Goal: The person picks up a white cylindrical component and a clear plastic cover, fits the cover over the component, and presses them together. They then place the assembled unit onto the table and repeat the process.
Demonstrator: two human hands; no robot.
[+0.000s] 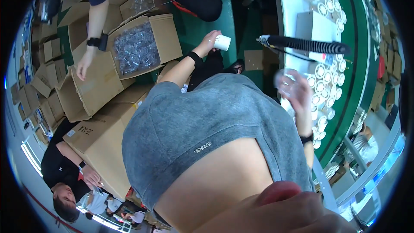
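Note:
My left hand point(210, 42) is closed round a short white cylinder point(222, 42), held out in front of me. It looks like a small tub, though its kind is not certain. My right hand point(300, 92) is at the table's edge on the right, smeared by motion. Its fingers are round a clear plastic cup-like piece point(283, 81), also blurred. Close to it, rows of round white-topped containers point(321, 86) stand on the table. Left of my left hand, an open cardboard box point(166, 39) holds many clear plastic pieces point(137, 49).
A black corrugated hose point(308, 43) reaches across the table, near a white box point(317, 28). Beyond the containers runs a green belt point(355, 73). Another person's hand point(84, 65) hangs over the boxes. A big closed carton point(108, 133) stands at my left, with another person beside it.

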